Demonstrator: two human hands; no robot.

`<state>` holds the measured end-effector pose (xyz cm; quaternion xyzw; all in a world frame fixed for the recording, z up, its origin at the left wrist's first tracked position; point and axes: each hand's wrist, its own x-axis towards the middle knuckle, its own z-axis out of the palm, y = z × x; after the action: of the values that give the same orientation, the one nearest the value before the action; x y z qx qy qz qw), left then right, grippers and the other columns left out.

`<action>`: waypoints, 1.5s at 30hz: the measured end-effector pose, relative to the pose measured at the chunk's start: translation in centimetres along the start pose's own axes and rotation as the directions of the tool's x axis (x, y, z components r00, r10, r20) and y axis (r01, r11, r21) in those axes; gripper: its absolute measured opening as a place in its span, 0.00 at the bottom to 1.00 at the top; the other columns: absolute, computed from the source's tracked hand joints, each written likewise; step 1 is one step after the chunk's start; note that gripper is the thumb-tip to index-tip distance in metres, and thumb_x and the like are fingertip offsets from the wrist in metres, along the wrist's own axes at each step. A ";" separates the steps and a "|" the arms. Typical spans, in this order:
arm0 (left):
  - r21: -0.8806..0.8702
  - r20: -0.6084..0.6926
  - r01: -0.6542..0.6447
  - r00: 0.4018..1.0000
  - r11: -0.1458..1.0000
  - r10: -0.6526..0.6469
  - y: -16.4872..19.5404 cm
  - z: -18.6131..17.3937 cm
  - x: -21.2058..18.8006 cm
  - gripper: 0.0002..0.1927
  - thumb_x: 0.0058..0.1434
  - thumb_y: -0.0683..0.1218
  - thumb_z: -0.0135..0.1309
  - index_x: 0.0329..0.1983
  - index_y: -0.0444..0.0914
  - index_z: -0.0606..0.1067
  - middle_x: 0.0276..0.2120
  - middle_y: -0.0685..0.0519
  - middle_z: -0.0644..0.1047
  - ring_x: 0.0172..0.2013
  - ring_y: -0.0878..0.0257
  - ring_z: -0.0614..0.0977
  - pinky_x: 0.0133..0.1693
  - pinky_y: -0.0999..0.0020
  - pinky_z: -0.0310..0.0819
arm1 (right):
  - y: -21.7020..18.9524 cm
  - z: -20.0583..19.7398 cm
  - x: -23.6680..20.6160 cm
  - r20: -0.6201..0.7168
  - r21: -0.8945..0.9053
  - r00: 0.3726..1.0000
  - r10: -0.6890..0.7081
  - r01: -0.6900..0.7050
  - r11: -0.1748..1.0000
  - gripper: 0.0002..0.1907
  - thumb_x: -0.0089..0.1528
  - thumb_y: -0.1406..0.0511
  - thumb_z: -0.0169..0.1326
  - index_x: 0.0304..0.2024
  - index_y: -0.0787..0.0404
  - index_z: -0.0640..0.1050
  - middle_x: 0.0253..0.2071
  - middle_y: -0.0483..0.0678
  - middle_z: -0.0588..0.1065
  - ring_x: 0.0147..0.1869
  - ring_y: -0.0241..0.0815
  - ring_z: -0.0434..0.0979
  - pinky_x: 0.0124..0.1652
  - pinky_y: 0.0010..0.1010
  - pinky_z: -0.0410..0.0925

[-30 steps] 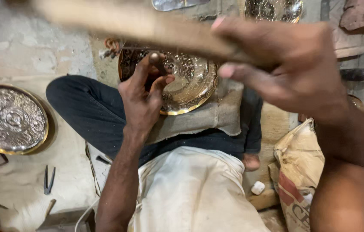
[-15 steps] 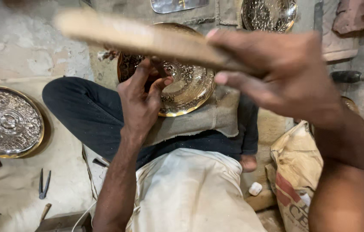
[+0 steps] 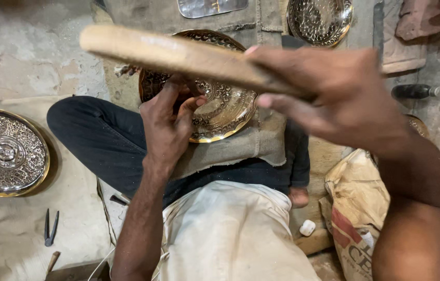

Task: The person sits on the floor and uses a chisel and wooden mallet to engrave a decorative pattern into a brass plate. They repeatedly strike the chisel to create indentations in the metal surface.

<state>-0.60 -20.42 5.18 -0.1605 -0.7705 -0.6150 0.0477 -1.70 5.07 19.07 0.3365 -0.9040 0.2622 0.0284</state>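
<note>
Head view: engraved brass plate (image 3: 220, 106) on cloth over lap, centre. Left hand (image 3: 170, 125) pinches something small on its left part; can't tell what. Right hand (image 3: 334, 96) clenched round wooden stick (image 3: 178, 54), raised above plate, long axis left-right.

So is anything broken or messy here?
Nothing looks broken. The plate rests flat on the cloth under the left hand; the right hand holds a wooden stick above it. Small tools lie loose on the floor.
</note>
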 end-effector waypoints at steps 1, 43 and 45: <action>0.001 0.005 0.010 1.000 1.000 -0.010 -0.1 0.0 0.0 0.24 0.69 0.28 0.47 0.65 0.39 0.72 0.45 0.48 0.83 0.46 0.61 0.89 0.49 0.67 0.88 | 0.0 -0.1 0.0 -0.051 0.063 0.999 -0.007 0.010 0.998 0.23 0.73 0.61 0.58 0.68 0.61 0.69 0.46 0.55 0.81 0.35 0.36 0.81 0.32 0.24 0.73; 0.033 0.025 0.016 1.000 0.999 -0.016 -0.5 -0.2 -1.8 0.26 0.67 0.27 0.50 0.66 0.39 0.69 0.47 0.47 0.83 0.46 0.59 0.89 0.49 0.68 0.90 | -0.4 0.3 -2.1 0.082 -0.016 0.988 0.130 -0.129 0.991 0.28 0.63 0.58 0.65 0.63 0.60 0.76 0.30 0.51 0.80 0.26 0.39 0.76 0.30 0.34 0.71; 0.108 0.028 -0.005 1.000 0.994 0.002 -0.5 -0.3 -1.8 0.22 0.67 0.28 0.51 0.60 0.40 0.71 0.45 0.48 0.83 0.45 0.60 0.89 0.48 0.69 0.90 | -0.3 0.5 -2.0 0.017 0.048 0.989 0.145 -0.146 0.988 0.27 0.64 0.58 0.63 0.62 0.60 0.76 0.34 0.52 0.81 0.27 0.38 0.78 0.31 0.32 0.71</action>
<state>0.87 -21.11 4.26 -0.1674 -0.8029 -0.5702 0.0467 0.11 5.86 18.30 0.2719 -0.9197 0.2831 -0.0053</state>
